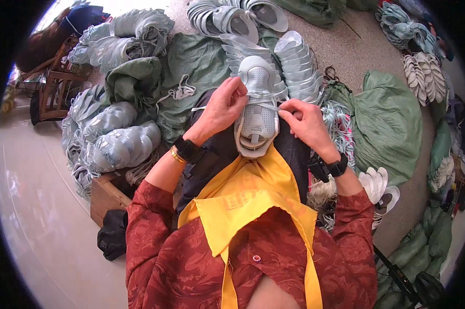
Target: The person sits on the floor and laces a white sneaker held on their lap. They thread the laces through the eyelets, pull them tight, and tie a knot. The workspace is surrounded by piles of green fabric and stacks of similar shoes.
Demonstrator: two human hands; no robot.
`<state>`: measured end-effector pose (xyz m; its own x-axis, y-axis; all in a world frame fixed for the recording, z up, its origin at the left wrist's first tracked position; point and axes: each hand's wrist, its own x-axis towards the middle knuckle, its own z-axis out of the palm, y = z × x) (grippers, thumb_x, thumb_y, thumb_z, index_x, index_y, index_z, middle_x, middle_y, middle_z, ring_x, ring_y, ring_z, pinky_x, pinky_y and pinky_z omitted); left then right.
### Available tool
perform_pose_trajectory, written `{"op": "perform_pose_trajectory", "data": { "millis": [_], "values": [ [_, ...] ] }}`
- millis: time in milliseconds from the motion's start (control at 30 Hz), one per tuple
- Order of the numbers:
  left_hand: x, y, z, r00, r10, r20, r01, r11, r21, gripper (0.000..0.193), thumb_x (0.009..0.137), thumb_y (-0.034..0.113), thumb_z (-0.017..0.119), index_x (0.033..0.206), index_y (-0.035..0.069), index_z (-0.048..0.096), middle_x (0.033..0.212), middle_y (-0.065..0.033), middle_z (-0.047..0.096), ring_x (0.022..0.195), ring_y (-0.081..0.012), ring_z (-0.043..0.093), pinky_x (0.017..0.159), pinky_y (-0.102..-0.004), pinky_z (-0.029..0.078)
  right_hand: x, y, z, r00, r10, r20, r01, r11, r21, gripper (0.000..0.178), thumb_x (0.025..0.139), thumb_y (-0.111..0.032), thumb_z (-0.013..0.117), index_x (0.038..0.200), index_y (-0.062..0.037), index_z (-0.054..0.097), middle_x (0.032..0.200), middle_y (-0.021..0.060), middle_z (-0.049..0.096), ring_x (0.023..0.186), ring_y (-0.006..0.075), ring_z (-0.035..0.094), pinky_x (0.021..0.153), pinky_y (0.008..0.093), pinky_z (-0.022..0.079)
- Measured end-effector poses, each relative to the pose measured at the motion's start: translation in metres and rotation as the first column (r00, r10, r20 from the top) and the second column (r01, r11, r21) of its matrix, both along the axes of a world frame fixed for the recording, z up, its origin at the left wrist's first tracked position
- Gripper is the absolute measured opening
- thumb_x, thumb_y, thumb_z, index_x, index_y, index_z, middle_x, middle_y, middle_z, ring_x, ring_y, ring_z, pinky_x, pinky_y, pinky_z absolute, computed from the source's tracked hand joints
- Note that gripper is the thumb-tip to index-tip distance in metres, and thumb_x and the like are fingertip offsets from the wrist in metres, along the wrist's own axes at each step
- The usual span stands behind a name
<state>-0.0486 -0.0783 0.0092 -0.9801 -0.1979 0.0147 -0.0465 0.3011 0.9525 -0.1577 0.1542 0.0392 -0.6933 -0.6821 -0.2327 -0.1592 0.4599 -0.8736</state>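
Observation:
A pale grey-blue shoe upper point(255, 123) lies across my lap, its tongue pointing away from me and its heel toward my body. A light shoelace point(263, 98) crosses its front. My left hand point(225, 107) is closed at the upper's left edge, with a lace end sticking out to its left; the grip itself is partly hidden. On the other side, my right hand point(307, 125) pinches the lace between thumb and fingers. A yellow apron point(243, 206) covers my lap below the heel.
Stacked shoe uppers point(299, 67) stand just beyond my lap, with more bundles point(122, 141) at the left. Green sacks point(387, 129) lie on both sides. A wooden box point(106, 198) sits by my left forearm, and loose white laces point(180, 90) rest on green cloth.

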Motion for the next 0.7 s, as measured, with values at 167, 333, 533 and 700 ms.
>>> {"op": "perform_pose_trajectory", "data": {
  "millis": [167, 333, 533, 700],
  "values": [
    [-0.005, 0.003, 0.009, 1.0, -0.029, 0.005, 0.03, 0.986, -0.165, 0.014, 0.1, 0.011, 0.061, 0.095, 0.0, 0.054, 0.091, -0.0037, 0.047, 0.079, -0.0109, 0.046, 0.07, -0.0271, 0.042, -0.003, 0.002, -0.002, 0.999, -0.023, 0.034, 0.024, 0.999, -0.035, 0.014, 0.095, -0.014, 0.072, 0.097, 0.0, 0.073, 0.074, 0.0002, 0.07, 0.057, 0.0048, 0.059, 0.052, 0.0232, 0.047],
    [-0.012, -0.009, 0.004, 0.994, -0.097, 0.056, 0.105, 0.981, -0.162, 0.017, 0.099, 0.015, 0.063, 0.092, 0.001, 0.055, 0.091, -0.0028, 0.047, 0.08, -0.0112, 0.046, 0.071, -0.0275, 0.041, -0.006, 0.008, -0.005, 0.986, -0.054, 0.159, 0.069, 0.994, -0.087, 0.014, 0.097, -0.014, 0.071, 0.092, -0.0012, 0.071, 0.068, -0.0037, 0.062, 0.056, 0.0021, 0.053, 0.049, 0.0215, 0.043],
    [-0.004, -0.005, -0.002, 0.998, -0.052, 0.023, 0.053, 0.999, -0.002, 0.015, 0.095, 0.01, 0.069, 0.096, 0.003, 0.056, 0.088, 0.0013, 0.05, 0.076, -0.0071, 0.046, 0.067, -0.0246, 0.042, -0.017, 0.05, 0.007, 0.975, -0.047, 0.217, 0.054, 0.998, -0.027, 0.015, 0.097, -0.015, 0.07, 0.088, -0.0031, 0.069, 0.068, -0.0043, 0.061, 0.056, 0.0022, 0.055, 0.049, 0.02, 0.043],
    [0.003, 0.001, -0.001, 0.999, 0.027, 0.02, -0.026, 0.999, -0.02, 0.016, 0.094, 0.009, 0.071, 0.095, 0.003, 0.056, 0.085, 0.0016, 0.051, 0.072, -0.0063, 0.048, 0.064, -0.0249, 0.043, -0.013, 0.038, 0.011, 0.989, -0.04, 0.14, 0.039, 0.999, 0.014, 0.012, 0.095, -0.015, 0.073, 0.092, -0.0028, 0.071, 0.075, -0.0016, 0.068, 0.058, 0.0041, 0.058, 0.052, 0.0213, 0.046]
  ]
}}
